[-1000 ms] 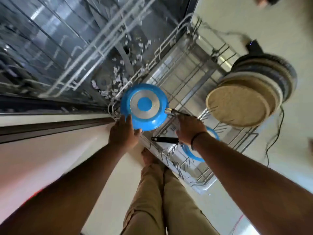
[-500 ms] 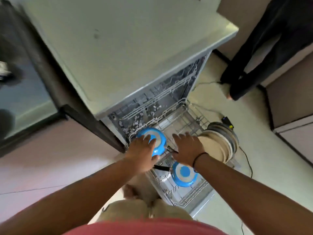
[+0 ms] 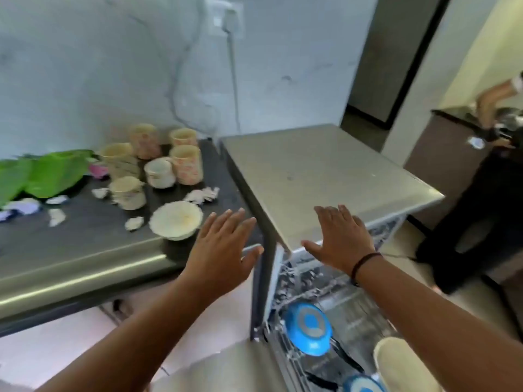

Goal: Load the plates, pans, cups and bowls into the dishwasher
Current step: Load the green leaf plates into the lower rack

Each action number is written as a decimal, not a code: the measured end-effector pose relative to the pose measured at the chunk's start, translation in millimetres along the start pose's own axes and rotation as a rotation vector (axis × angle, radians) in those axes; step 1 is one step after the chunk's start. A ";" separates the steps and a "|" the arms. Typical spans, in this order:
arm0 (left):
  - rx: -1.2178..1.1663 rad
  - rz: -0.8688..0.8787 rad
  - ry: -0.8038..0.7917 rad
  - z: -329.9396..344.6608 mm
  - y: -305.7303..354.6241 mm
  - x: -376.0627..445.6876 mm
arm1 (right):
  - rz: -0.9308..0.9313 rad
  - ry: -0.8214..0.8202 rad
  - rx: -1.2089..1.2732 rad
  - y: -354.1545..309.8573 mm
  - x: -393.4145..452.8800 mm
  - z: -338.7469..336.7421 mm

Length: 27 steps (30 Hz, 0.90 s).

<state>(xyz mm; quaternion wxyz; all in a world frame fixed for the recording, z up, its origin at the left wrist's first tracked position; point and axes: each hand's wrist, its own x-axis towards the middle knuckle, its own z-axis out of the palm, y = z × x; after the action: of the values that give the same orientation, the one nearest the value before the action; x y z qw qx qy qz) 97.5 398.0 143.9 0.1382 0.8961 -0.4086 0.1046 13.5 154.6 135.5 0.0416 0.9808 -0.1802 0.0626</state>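
Both hands (image 3: 223, 250) (image 3: 343, 239) lifted off blue pan (image 3: 308, 329), grips apart; pan on edge, base up-left.

One camera sits on the person's head. It looks forward and down, close over the left hand (image 3: 223, 250) and right hand (image 3: 343, 240), toward the wall (image 3: 113, 66) past the fingers.

No legible text, brand or number anywhere. Patterned cups (image 3: 186, 164) carry pinkish markings, too blurred to read as lettering.
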 end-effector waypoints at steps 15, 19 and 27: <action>0.139 -0.612 0.134 -113.7 -221.3 -129.9 | -0.412 0.170 0.153 -297.7 79.7 -76.1; 0.154 -0.691 0.113 -111.1 -245.0 -130.5 | -0.485 0.148 0.198 -335.4 100.9 -73.2; 0.249 -0.854 0.045 -103.1 -294.9 -107.0 | -0.655 0.116 0.295 -397.0 169.7 -48.8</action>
<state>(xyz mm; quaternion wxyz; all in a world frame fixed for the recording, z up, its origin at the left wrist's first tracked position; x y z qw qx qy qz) 245.4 692.8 160.8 0.0689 0.9918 0.0172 0.1058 307.9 470.4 183.7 -0.0726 0.9767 0.1573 0.1267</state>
